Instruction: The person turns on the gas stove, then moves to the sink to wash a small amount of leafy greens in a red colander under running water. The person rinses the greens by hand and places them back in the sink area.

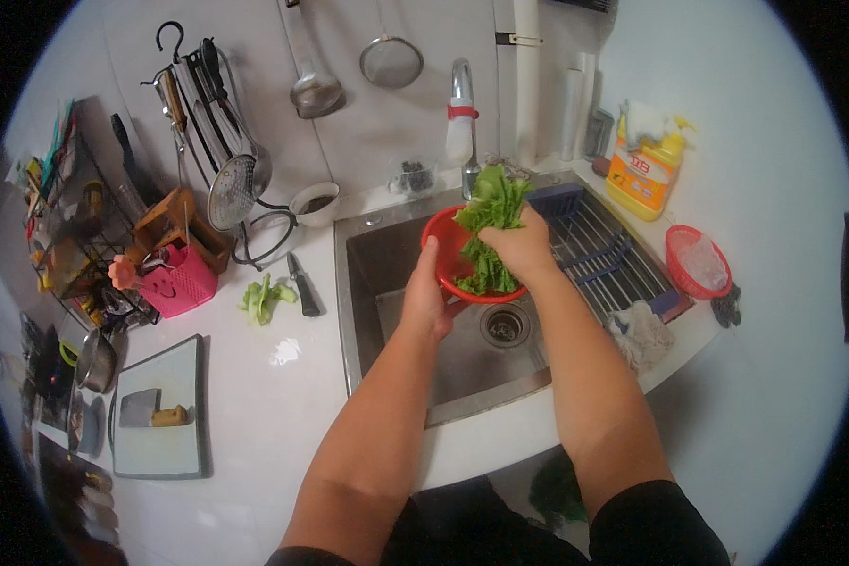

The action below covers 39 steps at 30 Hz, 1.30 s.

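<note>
A red plastic bowl [444, 240] is held over the stainless steel sink [410, 382] by my left hand [424, 293], thumb at its rim and fingers beneath. My right hand [523, 244] grips a bunch of leafy green lettuce [492, 201] above the bowl. Some leaves hang down into the bowl and hide part of its inside. Behind the bowl stands the faucet [461, 106], its spout fitted with a white filter and a red band. Below the bowl, the drain strainer [504, 325] shows in the sink floor.
A slatted metal drying rack [594, 247] spans the sink's right side, with a rag [640, 336] at its corner. Left on the counter lie a paring knife [303, 286], green trimmings [263, 301] and a cutting board [159, 453] bearing a cleaver [141, 408]. A detergent bottle [644, 177] stands back right.
</note>
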Available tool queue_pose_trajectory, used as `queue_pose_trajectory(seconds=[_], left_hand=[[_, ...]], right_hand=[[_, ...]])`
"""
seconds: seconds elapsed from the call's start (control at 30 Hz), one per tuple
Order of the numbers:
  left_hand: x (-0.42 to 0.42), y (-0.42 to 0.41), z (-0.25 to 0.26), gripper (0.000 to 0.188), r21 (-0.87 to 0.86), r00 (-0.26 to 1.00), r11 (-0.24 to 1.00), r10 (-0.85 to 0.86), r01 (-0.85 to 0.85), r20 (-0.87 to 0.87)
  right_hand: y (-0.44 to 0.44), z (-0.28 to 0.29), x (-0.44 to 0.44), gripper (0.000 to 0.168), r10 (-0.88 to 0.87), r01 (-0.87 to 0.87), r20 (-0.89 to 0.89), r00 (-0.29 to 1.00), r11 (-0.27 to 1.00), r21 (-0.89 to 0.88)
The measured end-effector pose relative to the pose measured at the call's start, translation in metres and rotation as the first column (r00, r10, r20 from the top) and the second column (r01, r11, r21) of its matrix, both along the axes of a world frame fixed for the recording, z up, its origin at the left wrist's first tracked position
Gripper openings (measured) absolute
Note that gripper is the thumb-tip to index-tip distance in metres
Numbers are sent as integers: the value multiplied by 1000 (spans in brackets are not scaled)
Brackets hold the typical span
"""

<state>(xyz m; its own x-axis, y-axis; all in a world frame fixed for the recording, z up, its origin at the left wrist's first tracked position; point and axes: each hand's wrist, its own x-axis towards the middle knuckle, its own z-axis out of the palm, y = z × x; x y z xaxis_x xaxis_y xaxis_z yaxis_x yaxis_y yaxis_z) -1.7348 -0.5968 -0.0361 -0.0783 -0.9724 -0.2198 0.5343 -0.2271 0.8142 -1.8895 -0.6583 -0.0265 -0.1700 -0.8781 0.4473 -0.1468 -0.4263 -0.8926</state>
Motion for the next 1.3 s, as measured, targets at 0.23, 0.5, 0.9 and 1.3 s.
queue_pose_trajectory(seconds=[0.23, 0.5, 0.9, 1.3], left_hand=[[12, -12, -16, 62, 62, 998, 998, 4, 0, -64], [10, -14, -18, 59, 62, 992, 997, -44, 51, -117], [10, -9, -10, 61, 62, 995, 997, 27, -33, 93], [6, -9, -13, 56, 105, 985, 993, 33, -51, 169]], right_hand=[[11, 19, -6, 46, 68, -74, 214, 974, 997, 20], [13, 23, -14, 38, 139, -133, 383, 914, 990, -40], [10, 19, -11, 44, 47, -18, 279, 959, 994, -104], [6, 18, -19, 43, 12, 8, 121, 993, 986, -164]])
